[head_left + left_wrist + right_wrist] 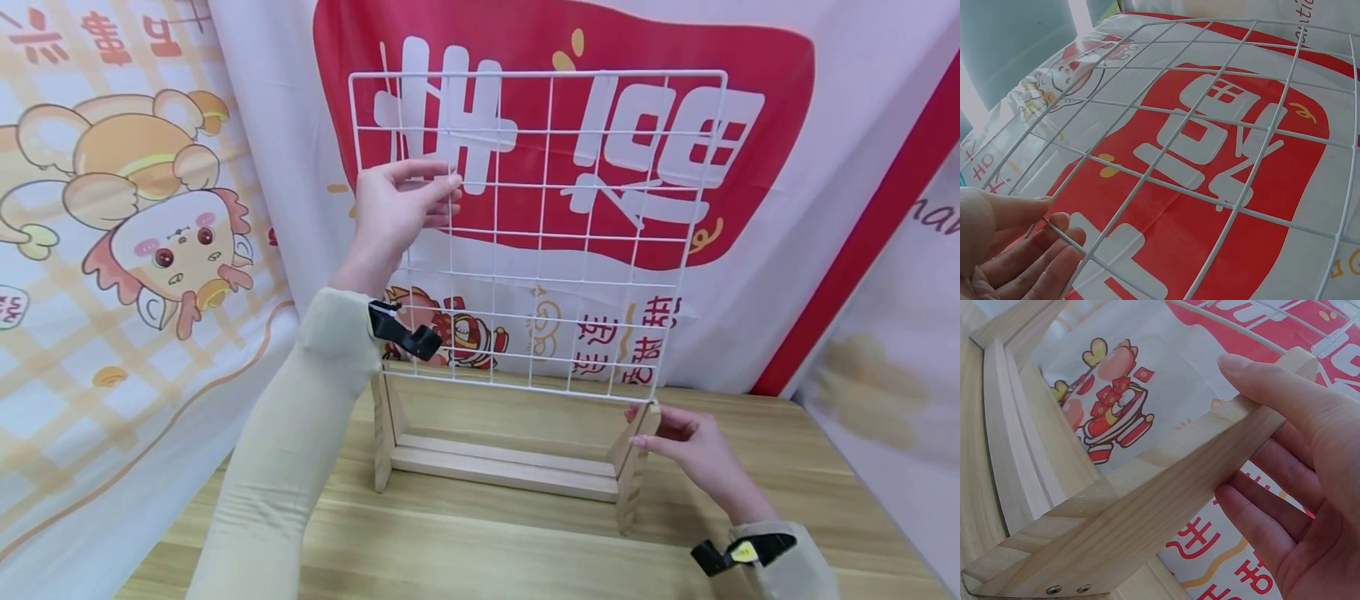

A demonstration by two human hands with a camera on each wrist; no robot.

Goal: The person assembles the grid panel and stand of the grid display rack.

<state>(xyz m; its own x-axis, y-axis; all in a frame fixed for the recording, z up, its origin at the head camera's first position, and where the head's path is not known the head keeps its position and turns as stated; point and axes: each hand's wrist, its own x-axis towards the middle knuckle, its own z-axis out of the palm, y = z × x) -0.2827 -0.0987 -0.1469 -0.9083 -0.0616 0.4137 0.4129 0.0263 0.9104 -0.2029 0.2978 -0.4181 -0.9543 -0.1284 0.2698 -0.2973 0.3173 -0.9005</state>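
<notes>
A white wire grid panel stands nearly upright above a light wooden stand. My left hand pinches a wire at the panel's left side between thumb and fingers; the left wrist view shows the fingertips on the wire. Lower right, my right hand grips the top of the stand's right upright, thumb over its edge and fingers along the outer face. The panel's bottom corners meet the tops of both uprights; whether they sit in slots cannot be seen.
The stand rests on a wood-grain table. Behind hangs a white cloth with a large red print, close to the panel. A cartoon-printed cloth borders the left side, and another pale cloth the right.
</notes>
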